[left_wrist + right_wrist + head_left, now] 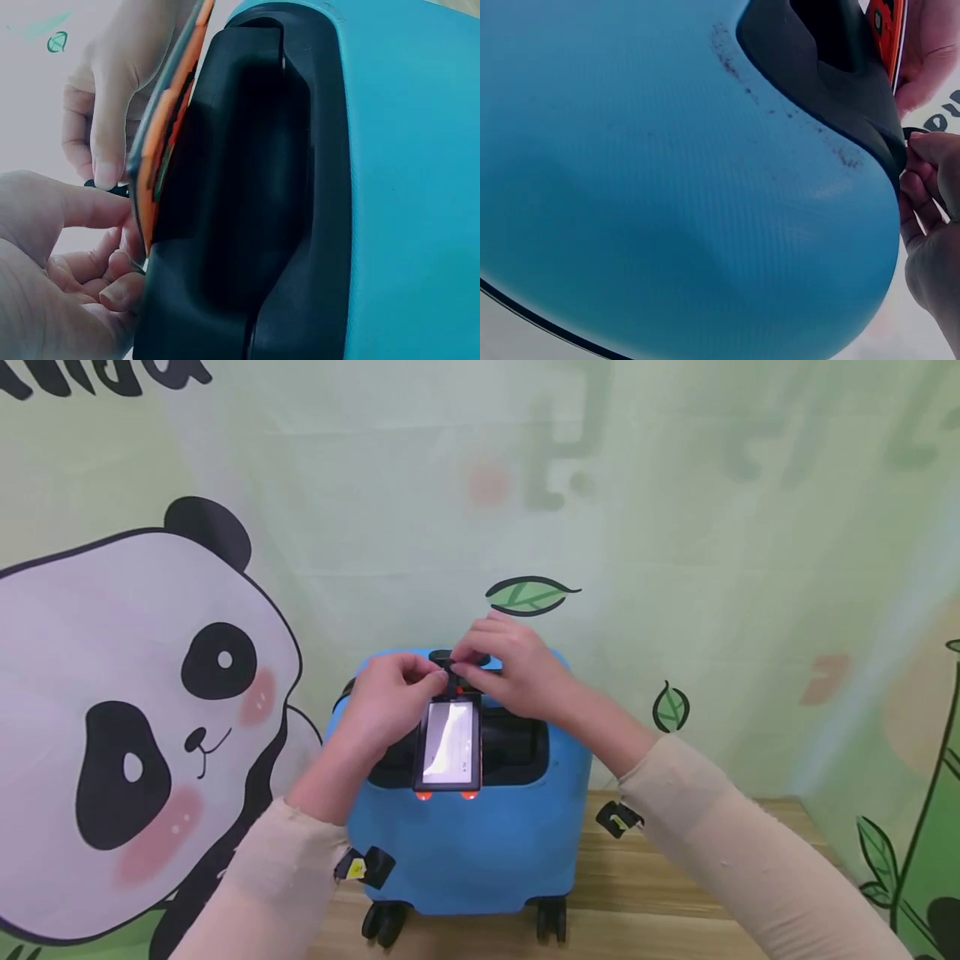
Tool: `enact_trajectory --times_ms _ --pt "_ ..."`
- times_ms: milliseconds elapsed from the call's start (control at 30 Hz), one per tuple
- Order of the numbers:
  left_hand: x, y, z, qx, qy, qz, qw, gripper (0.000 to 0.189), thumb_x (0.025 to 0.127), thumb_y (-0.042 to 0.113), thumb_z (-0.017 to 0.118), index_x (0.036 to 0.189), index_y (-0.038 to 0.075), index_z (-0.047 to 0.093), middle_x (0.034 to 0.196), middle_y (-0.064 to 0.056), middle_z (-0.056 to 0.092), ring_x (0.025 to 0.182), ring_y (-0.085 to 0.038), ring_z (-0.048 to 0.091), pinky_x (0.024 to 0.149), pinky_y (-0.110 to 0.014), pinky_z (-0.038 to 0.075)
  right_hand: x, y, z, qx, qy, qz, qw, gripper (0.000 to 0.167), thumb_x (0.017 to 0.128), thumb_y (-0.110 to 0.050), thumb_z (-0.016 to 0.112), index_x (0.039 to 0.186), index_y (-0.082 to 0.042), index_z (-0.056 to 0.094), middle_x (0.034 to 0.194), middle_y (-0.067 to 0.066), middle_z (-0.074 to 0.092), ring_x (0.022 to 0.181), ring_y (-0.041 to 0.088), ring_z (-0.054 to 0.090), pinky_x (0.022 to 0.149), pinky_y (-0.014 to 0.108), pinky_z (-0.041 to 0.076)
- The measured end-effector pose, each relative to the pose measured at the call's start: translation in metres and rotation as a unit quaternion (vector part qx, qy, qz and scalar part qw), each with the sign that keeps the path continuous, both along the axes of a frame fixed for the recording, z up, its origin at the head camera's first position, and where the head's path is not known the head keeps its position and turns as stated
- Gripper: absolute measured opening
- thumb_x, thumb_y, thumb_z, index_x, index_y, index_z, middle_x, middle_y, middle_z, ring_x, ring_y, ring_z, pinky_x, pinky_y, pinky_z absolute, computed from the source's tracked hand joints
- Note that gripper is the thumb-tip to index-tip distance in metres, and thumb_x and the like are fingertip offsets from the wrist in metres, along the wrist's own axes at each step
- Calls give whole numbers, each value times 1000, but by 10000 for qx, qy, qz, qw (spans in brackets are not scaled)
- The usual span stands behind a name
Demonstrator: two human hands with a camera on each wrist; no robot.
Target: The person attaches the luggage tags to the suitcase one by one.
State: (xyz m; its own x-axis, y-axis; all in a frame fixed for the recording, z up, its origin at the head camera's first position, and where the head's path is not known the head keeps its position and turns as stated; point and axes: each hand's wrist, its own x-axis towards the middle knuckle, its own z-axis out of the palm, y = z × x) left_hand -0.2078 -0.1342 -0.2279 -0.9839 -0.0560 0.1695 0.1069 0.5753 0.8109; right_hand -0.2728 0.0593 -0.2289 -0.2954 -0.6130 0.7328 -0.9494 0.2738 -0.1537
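Note:
A blue suitcase (465, 852) stands upright, a black handle (232, 60) set in its dark recess. Over the handle hangs a luggage tag (448, 743) with a black frame, a pale shiny window and an orange edge. Just above the tag, both hands meet at its thin black strap (452, 683). My left hand (386, 697) pinches the strap between thumb and forefinger from the left. From the other side my right hand (517, 668) pinches it too, thumb pressed on a short black end (111, 188) in the left wrist view. Fingers partly hide the strap.
Black wheels (551, 920) under the suitcase rest on a wood-grain floor (660, 885). Behind it hangs a pale green backdrop (405, 527) printed with leaves and a large panda (187, 693) at left. Dark scuffs (727, 56) mark the blue shell.

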Motion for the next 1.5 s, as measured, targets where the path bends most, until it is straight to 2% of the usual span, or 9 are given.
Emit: enact_trajectory --times_ms 133,300,567,733,900,1133,1500 --pt "1 4 0 -254 120 108 9995 23 106 22 63 115 5 75 111 -13 73 99 -29 62 83 -38 56 -1 0 -2 -56 -106 -15 9999 4 96 -4 79 97 -1 77 92 9 73 89 23 64 84 37 51" --pt "1 5 -2 -299 243 210 9990 23 106 22 63 114 4 75 109 -13 73 98 -29 63 83 -39 57 -1 0 -4 -145 -194 -43 9997 5 95 -4 79 99 -1 77 93 10 74 91 25 63 83 38 52" --pt "2 6 -6 -368 437 262 9980 26 106 27 65 115 5 76 108 -13 73 97 -29 63 83 -41 57 -5 3 -6 -510 -836 -148 9951 8 97 -6 77 103 -1 78 98 10 76 93 23 66 85 37 57" --pt "2 9 -8 -361 538 296 9975 26 105 29 67 113 6 76 106 -12 74 96 -29 63 82 -40 57 -4 5 -6 -569 -1035 -167 9929 8 98 -7 77 104 -2 78 100 9 75 94 22 67 87 37 57" --pt "0 10 -10 -330 679 361 9965 23 105 27 66 110 6 75 104 -12 73 95 -29 63 81 -40 56 -5 4 -6 -495 -952 -117 9942 7 97 -6 77 103 -2 78 98 9 74 95 22 65 87 37 56" --pt "-2 11 -12 -250 917 552 9939 19 103 23 66 107 6 76 101 -12 73 96 -28 62 81 -39 54 -4 1 -4 -391 -336 25 9987 5 95 -3 78 100 -2 79 94 8 73 93 23 63 83 36 54" --pt "-1 11 -12 -192 1004 639 9927 20 102 26 70 109 7 74 103 -12 73 96 -28 61 80 -38 53 -5 3 -4 -479 -695 -30 9964 7 96 -5 76 103 -2 79 97 9 75 93 22 67 85 36 56"
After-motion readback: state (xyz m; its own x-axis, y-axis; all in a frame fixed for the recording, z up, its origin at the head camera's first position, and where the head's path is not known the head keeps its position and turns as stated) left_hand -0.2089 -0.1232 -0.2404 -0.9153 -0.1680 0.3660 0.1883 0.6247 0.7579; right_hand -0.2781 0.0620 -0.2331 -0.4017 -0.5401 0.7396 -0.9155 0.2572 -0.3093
